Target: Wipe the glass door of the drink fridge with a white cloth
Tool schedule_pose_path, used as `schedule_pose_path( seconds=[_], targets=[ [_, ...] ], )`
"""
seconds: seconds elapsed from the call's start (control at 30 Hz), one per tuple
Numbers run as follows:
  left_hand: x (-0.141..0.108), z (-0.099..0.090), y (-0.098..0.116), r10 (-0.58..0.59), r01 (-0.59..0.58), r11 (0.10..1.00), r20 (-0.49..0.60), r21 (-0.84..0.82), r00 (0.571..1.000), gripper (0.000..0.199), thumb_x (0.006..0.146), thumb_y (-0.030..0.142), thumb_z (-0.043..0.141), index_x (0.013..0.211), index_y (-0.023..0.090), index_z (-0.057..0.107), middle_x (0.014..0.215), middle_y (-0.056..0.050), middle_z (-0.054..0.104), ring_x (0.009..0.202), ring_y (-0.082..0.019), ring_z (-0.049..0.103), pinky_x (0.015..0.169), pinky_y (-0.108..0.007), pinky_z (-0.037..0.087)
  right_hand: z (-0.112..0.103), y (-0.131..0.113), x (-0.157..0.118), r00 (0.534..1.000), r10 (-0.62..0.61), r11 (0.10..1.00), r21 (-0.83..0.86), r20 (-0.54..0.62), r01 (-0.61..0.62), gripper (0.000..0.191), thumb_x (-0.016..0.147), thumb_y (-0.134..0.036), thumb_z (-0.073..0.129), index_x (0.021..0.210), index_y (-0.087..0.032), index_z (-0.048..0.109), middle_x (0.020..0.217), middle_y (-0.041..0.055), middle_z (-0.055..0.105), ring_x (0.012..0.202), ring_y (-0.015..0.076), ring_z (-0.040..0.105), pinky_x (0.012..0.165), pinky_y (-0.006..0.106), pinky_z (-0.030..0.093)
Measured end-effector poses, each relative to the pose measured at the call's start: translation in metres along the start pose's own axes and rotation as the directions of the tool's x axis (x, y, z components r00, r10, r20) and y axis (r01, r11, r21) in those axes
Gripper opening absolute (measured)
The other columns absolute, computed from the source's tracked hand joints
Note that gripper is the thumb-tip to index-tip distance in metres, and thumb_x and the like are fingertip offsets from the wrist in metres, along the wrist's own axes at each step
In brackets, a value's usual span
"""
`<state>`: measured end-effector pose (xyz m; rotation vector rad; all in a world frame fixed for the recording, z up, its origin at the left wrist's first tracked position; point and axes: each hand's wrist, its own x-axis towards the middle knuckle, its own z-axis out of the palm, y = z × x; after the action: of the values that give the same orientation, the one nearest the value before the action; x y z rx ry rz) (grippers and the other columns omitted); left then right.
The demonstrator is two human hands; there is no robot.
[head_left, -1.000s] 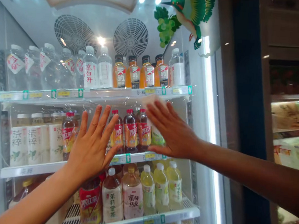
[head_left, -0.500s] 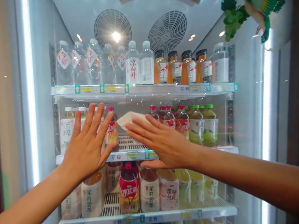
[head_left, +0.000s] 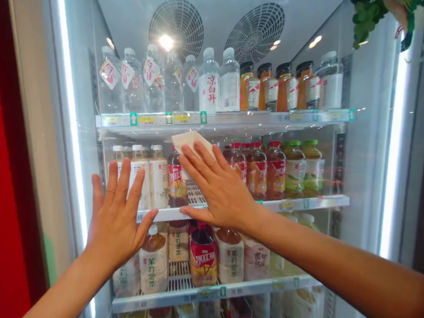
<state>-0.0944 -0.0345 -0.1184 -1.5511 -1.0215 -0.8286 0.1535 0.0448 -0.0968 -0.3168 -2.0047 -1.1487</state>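
My right hand (head_left: 219, 189) holds a white cloth (head_left: 191, 140) under its flat fingers, against the glass door of a drinks cooler. The cloth's upper edge shows beyond the fingertips, just below the top shelf (head_left: 252, 117). To the left, my left hand (head_left: 120, 210) is open with fingers spread and palm toward the glass, holding nothing. Behind the glass, between the two hands, stands a red-labelled tea bottle (head_left: 177, 178). White-labelled bottles (head_left: 159, 174) stand beside it, partly covered by my left hand.
Clear water bottles (head_left: 209, 80) and amber bottles with black caps (head_left: 281, 88) line the top shelf. Lower down, a shelf (head_left: 223, 290) carries more tea bottles. Bright light strips (head_left: 72, 94) run up both sides. Green plastic leaves (head_left: 366, 17) hang at upper right.
The view has shifted, so the shelves sit farther right and higher. Against the shelves, the right hand and cloth have moved up and slightly left; the left hand has moved left and down.
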Motion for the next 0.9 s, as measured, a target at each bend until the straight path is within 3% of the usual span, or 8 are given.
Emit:
schedule_pose_path(
  seconds=[0.17, 0.33, 0.5, 0.6, 0.67, 0.8, 0.83, 0.9],
  targets=[
    [-0.033, 0.019, 0.047, -0.112, 0.109, 0.991, -0.034, -0.073, 0.993, 0.084, 0.102, 0.042, 0.050, 0.167, 0.018, 0.002, 0.176, -0.006, -0.014, 0.162, -0.026, -0.015, 0.130, -0.050, -0.015, 0.005, -0.023, -0.072, 0.994, -0.070, 0.997, -0.022, 0.083, 0.072, 0.099, 0.097, -0.075, 0.042, 0.165, -0.007, 0.022, 0.173, 0.0081, 0.024, 0.164, 0.0259, 0.002, 0.135, 0.047, 0.001],
    [-0.039, 0.033, 0.114, -0.159, 0.156, 0.981, -0.020, -0.114, 0.987, 0.081, 0.102, 0.040, 0.049, 0.167, 0.016, 0.006, 0.176, -0.007, -0.010, 0.163, -0.027, -0.012, 0.131, -0.050, -0.013, -0.002, -0.018, -0.133, 0.936, 0.348, 0.932, -0.088, -0.054, -0.352, 0.100, 0.099, -0.069, 0.043, 0.167, -0.007, 0.003, 0.174, 0.0119, 0.007, 0.163, 0.0283, -0.004, 0.134, 0.054, 0.004],
    [-0.016, 0.046, 0.174, -0.111, 0.104, 0.981, -0.030, -0.166, 0.993, 0.083, 0.101, 0.040, 0.051, 0.166, 0.014, 0.007, 0.176, -0.008, -0.009, 0.163, -0.030, -0.010, 0.131, -0.052, -0.011, -0.008, -0.001, -0.199, 0.979, 0.195, 0.978, -0.081, 0.052, -0.190, 0.092, 0.102, -0.066, 0.037, 0.167, -0.009, 0.007, 0.175, 0.0050, 0.003, 0.164, 0.0264, 0.000, 0.135, 0.048, 0.001],
    [0.001, 0.055, 0.207, -0.075, 0.067, 0.978, -0.034, -0.196, 0.997, 0.084, 0.101, 0.043, 0.052, 0.166, 0.015, 0.008, 0.176, -0.009, -0.007, 0.163, -0.031, -0.008, 0.131, -0.053, -0.010, -0.021, 0.028, -0.242, 0.871, 0.490, 0.861, -0.135, -0.038, -0.490, 0.091, 0.103, -0.056, 0.046, 0.167, -0.010, 0.000, 0.175, 0.0103, 0.000, 0.163, 0.0307, -0.001, 0.133, 0.059, 0.010],
    [0.012, 0.062, 0.230, -0.062, 0.052, 0.978, -0.044, -0.201, 0.997, 0.082, 0.101, 0.043, 0.051, 0.166, 0.015, 0.009, 0.177, -0.008, -0.006, 0.163, -0.030, -0.007, 0.131, -0.053, -0.009, -0.027, 0.039, -0.269, 0.808, 0.585, 0.799, -0.120, -0.067, -0.589, 0.094, 0.101, -0.054, 0.049, 0.167, -0.008, -0.001, 0.175, 0.0147, 0.000, 0.163, 0.0345, -0.002, 0.130, 0.064, 0.016],
    [0.036, 0.077, 0.280, -0.074, 0.058, 0.976, -0.065, -0.209, 0.995, 0.079, 0.102, 0.041, 0.048, 0.166, 0.016, 0.009, 0.177, -0.007, -0.006, 0.164, -0.028, -0.007, 0.131, -0.051, -0.009, -0.031, 0.048, -0.314, 0.952, 0.298, 0.954, -0.056, 0.068, -0.294, 0.101, 0.095, -0.071, 0.049, 0.167, -0.008, 0.014, 0.174, 0.0116, 0.015, 0.163, 0.0329, 0.004, 0.131, 0.059, 0.022],
    [0.042, 0.080, 0.292, -0.074, 0.057, 0.974, -0.070, -0.218, 0.995, 0.078, 0.103, 0.042, 0.047, 0.166, 0.016, 0.009, 0.177, -0.006, -0.005, 0.164, -0.028, -0.007, 0.132, -0.051, -0.009, -0.033, 0.055, -0.325, 0.959, 0.271, 0.962, -0.060, 0.077, -0.267, 0.101, 0.095, -0.071, 0.050, 0.167, -0.010, 0.015, 0.174, 0.0107, 0.019, 0.163, 0.0316, 0.005, 0.131, 0.058, 0.024],
    [0.052, 0.085, 0.313, -0.059, 0.039, 0.971, -0.077, -0.235, 0.995, 0.077, 0.103, 0.044, 0.045, 0.166, 0.017, 0.010, 0.177, -0.006, -0.004, 0.164, -0.027, -0.006, 0.132, -0.051, -0.008, -0.041, 0.076, -0.344, 0.915, 0.404, 0.911, -0.106, 0.021, -0.399, 0.096, 0.098, -0.062, 0.051, 0.167, -0.011, 0.010, 0.174, 0.0123, 0.017, 0.163, 0.0316, 0.005, 0.130, 0.060, 0.026]
  ],
)
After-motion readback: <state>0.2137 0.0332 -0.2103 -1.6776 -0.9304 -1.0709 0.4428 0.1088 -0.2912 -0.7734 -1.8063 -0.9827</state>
